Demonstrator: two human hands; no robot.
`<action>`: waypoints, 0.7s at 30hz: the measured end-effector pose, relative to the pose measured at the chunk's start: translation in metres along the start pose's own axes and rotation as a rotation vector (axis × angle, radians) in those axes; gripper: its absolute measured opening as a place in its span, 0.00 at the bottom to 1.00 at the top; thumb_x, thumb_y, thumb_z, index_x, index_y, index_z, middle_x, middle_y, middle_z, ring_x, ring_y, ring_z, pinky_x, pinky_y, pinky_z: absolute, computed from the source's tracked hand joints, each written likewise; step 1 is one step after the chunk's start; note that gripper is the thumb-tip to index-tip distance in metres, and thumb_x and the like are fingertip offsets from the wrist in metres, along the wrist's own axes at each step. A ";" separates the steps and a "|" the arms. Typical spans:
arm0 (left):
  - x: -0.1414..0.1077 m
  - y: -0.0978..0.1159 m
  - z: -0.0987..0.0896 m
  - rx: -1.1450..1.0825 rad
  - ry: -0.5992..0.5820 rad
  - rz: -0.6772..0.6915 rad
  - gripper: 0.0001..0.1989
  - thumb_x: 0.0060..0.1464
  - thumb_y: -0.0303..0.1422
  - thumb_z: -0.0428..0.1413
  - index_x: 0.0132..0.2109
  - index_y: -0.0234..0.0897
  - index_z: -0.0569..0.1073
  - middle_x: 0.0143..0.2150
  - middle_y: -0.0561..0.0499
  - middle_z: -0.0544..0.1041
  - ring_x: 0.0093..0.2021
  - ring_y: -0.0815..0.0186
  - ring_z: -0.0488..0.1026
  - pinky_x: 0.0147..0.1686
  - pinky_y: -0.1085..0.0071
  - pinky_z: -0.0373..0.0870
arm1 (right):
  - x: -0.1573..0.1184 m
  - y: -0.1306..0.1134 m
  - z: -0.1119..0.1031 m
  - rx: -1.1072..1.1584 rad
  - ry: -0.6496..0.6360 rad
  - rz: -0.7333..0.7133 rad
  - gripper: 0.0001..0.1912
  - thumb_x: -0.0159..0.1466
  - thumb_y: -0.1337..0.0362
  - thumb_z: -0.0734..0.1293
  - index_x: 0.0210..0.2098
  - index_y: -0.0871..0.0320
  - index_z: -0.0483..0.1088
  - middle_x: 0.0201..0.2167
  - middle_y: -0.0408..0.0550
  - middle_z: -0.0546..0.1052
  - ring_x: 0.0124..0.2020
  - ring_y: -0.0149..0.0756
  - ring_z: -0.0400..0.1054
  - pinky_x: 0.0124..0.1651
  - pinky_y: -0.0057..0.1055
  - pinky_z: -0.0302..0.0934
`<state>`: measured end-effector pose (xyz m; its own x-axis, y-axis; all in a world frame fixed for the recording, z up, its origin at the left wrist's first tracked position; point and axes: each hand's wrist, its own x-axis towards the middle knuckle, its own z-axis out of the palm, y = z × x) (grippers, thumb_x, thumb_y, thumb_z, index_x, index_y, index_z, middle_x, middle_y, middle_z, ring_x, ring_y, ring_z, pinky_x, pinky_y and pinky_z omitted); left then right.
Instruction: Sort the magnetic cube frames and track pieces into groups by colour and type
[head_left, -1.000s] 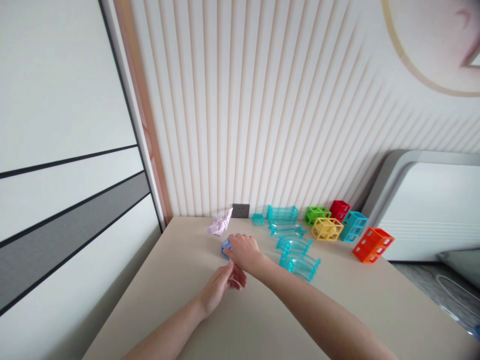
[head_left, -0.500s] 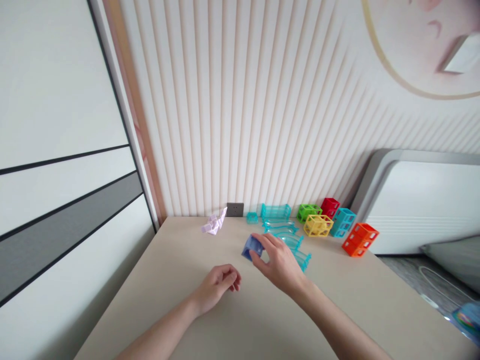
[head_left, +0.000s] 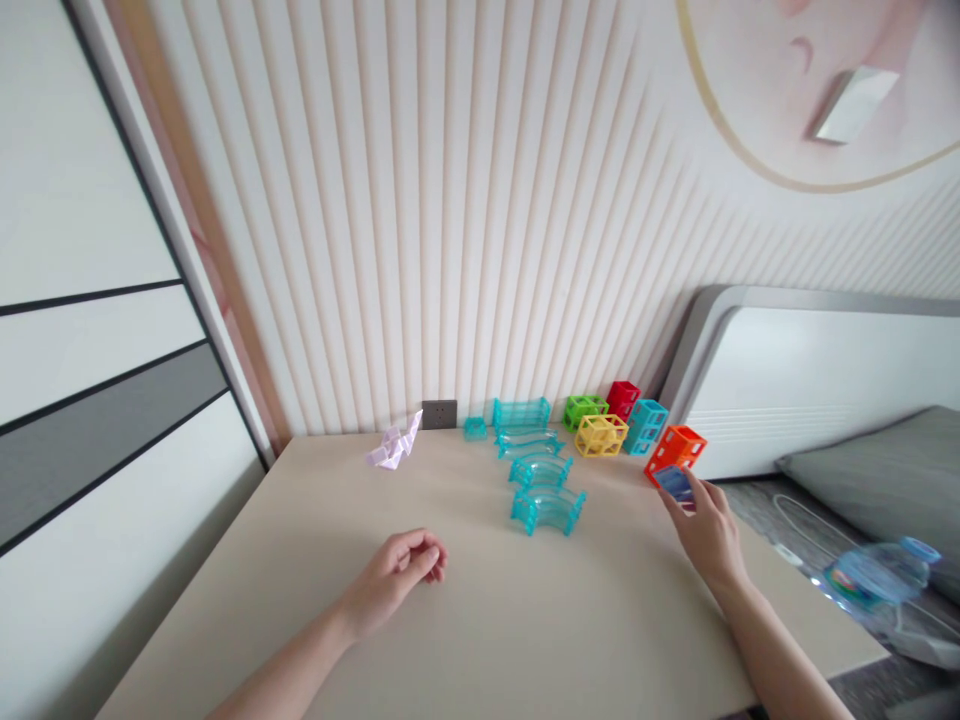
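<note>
My right hand [head_left: 705, 525] grips a small translucent blue block [head_left: 674, 484] between thumb and fingers, just in front of the orange frame block [head_left: 676, 450]. Whether the two touch, I cannot tell. With its fingers curled in, my left hand [head_left: 409, 565] rests on the tabletop [head_left: 480, 640], and nothing shows in it. Between the hands, several clear teal track pieces [head_left: 549, 510] lie in a line toward the wall. Behind the orange one stand yellow [head_left: 601, 436], light blue [head_left: 646, 427], green [head_left: 583, 411] and red [head_left: 622, 399] frame blocks.
A folded lilac paper shape [head_left: 396, 443] stands at the back left, near a dark wall socket [head_left: 439, 414]. A small teal piece [head_left: 475, 428] sits by the wall. Past the table's right edge are a water bottle [head_left: 877, 575] and a grey pillow [head_left: 892, 480].
My right hand has carried the blue block rightward, from beside the teal track pieces to the orange frame block. The view has turned right; my left hand keeps its curled pose.
</note>
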<state>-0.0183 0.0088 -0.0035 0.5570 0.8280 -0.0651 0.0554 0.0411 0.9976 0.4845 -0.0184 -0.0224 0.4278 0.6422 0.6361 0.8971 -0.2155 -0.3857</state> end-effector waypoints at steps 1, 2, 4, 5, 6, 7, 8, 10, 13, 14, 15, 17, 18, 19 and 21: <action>0.000 0.000 0.000 0.005 0.000 0.001 0.20 0.60 0.50 0.57 0.37 0.35 0.76 0.35 0.48 0.77 0.39 0.62 0.73 0.42 0.68 0.68 | -0.002 0.008 -0.002 0.016 -0.015 0.006 0.33 0.64 0.42 0.59 0.58 0.59 0.68 0.49 0.60 0.74 0.31 0.42 0.74 0.39 0.41 0.69; 0.000 -0.001 0.000 0.010 -0.003 0.002 0.20 0.60 0.49 0.57 0.37 0.35 0.76 0.34 0.48 0.77 0.38 0.62 0.73 0.42 0.68 0.68 | -0.003 0.014 -0.003 0.030 -0.028 0.007 0.32 0.64 0.43 0.60 0.57 0.58 0.69 0.49 0.60 0.74 0.31 0.43 0.74 0.40 0.41 0.69; 0.000 -0.002 0.000 0.019 -0.009 0.008 0.20 0.61 0.49 0.56 0.38 0.35 0.76 0.35 0.48 0.77 0.39 0.62 0.73 0.42 0.68 0.68 | -0.005 0.025 -0.006 0.059 -0.066 -0.001 0.30 0.63 0.44 0.61 0.56 0.57 0.69 0.50 0.59 0.74 0.32 0.43 0.75 0.43 0.42 0.69; 0.000 -0.002 0.000 0.022 -0.012 0.008 0.19 0.61 0.49 0.56 0.38 0.35 0.76 0.35 0.48 0.77 0.39 0.62 0.73 0.42 0.67 0.68 | -0.006 0.029 -0.006 0.073 -0.085 -0.002 0.29 0.62 0.45 0.62 0.55 0.57 0.69 0.49 0.59 0.75 0.33 0.43 0.75 0.43 0.42 0.69; 0.000 -0.002 -0.001 0.024 -0.013 0.007 0.19 0.61 0.48 0.56 0.38 0.35 0.75 0.35 0.48 0.77 0.39 0.62 0.73 0.43 0.67 0.68 | -0.006 0.033 -0.006 0.086 -0.103 0.000 0.28 0.61 0.46 0.62 0.54 0.57 0.68 0.48 0.59 0.75 0.33 0.43 0.75 0.43 0.43 0.69; -0.001 -0.002 -0.001 0.024 -0.013 0.003 0.19 0.61 0.48 0.56 0.38 0.35 0.75 0.35 0.48 0.77 0.39 0.62 0.73 0.43 0.67 0.69 | -0.007 0.036 -0.006 0.096 -0.117 0.007 0.27 0.61 0.48 0.63 0.53 0.58 0.68 0.48 0.59 0.75 0.33 0.43 0.75 0.44 0.43 0.69; -0.001 -0.001 -0.001 0.023 -0.012 -0.002 0.19 0.61 0.48 0.56 0.38 0.35 0.75 0.35 0.48 0.77 0.39 0.62 0.73 0.43 0.67 0.69 | -0.007 0.039 -0.005 0.100 -0.128 0.016 0.27 0.60 0.49 0.63 0.53 0.58 0.68 0.48 0.59 0.75 0.33 0.43 0.75 0.44 0.43 0.69; -0.001 -0.001 -0.001 0.022 -0.009 -0.006 0.19 0.61 0.48 0.56 0.38 0.35 0.76 0.35 0.48 0.77 0.39 0.62 0.73 0.43 0.67 0.69 | -0.008 0.042 -0.003 0.088 -0.144 0.030 0.27 0.60 0.50 0.63 0.53 0.59 0.66 0.48 0.60 0.75 0.36 0.45 0.75 0.45 0.43 0.69; 0.000 -0.002 -0.002 0.022 -0.009 -0.003 0.19 0.61 0.48 0.56 0.38 0.35 0.76 0.35 0.48 0.77 0.39 0.61 0.73 0.44 0.67 0.70 | -0.010 0.040 -0.001 0.038 -0.180 0.005 0.29 0.60 0.50 0.62 0.56 0.58 0.65 0.50 0.61 0.74 0.45 0.50 0.74 0.49 0.45 0.67; 0.000 -0.002 -0.002 0.022 -0.011 -0.004 0.18 0.61 0.48 0.57 0.38 0.35 0.76 0.35 0.48 0.77 0.39 0.61 0.73 0.44 0.67 0.70 | -0.010 0.038 -0.001 0.024 -0.189 -0.002 0.29 0.60 0.50 0.63 0.57 0.58 0.64 0.50 0.60 0.73 0.47 0.50 0.73 0.50 0.45 0.67; -0.001 -0.002 -0.002 0.023 -0.013 -0.008 0.18 0.61 0.48 0.57 0.38 0.35 0.76 0.35 0.48 0.77 0.39 0.61 0.73 0.44 0.67 0.70 | -0.010 0.036 -0.001 0.015 -0.191 -0.001 0.30 0.60 0.48 0.63 0.58 0.58 0.64 0.49 0.60 0.73 0.47 0.50 0.73 0.51 0.45 0.67; -0.001 -0.001 -0.001 0.022 -0.015 -0.013 0.19 0.60 0.48 0.57 0.38 0.35 0.76 0.35 0.48 0.77 0.39 0.61 0.73 0.44 0.66 0.70 | -0.011 0.032 -0.003 0.002 -0.189 0.018 0.30 0.61 0.45 0.63 0.57 0.56 0.66 0.48 0.58 0.74 0.46 0.49 0.74 0.50 0.44 0.67; -0.001 0.000 -0.001 0.021 -0.017 -0.014 0.19 0.60 0.48 0.57 0.38 0.35 0.76 0.35 0.47 0.77 0.39 0.61 0.73 0.44 0.66 0.70 | -0.012 0.030 -0.004 -0.006 -0.185 0.028 0.29 0.62 0.45 0.62 0.55 0.55 0.67 0.47 0.56 0.74 0.44 0.48 0.74 0.49 0.43 0.67; -0.001 0.000 -0.001 0.021 -0.017 -0.014 0.19 0.60 0.49 0.57 0.38 0.35 0.76 0.35 0.47 0.77 0.39 0.61 0.73 0.44 0.66 0.70 | -0.012 0.029 -0.004 -0.016 -0.179 0.034 0.27 0.63 0.44 0.61 0.54 0.54 0.68 0.46 0.55 0.74 0.43 0.47 0.74 0.47 0.42 0.68; -0.001 0.001 0.000 0.023 -0.015 -0.012 0.19 0.59 0.49 0.58 0.38 0.35 0.76 0.35 0.47 0.77 0.39 0.61 0.73 0.44 0.66 0.70 | -0.014 0.029 -0.006 -0.037 -0.163 0.021 0.24 0.64 0.46 0.60 0.50 0.54 0.71 0.45 0.54 0.75 0.42 0.46 0.74 0.45 0.40 0.68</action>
<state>-0.0189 0.0084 -0.0025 0.5686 0.8189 -0.0777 0.0811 0.0382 0.9960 0.5050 -0.0376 -0.0384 0.4259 0.7471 0.5103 0.8927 -0.2553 -0.3713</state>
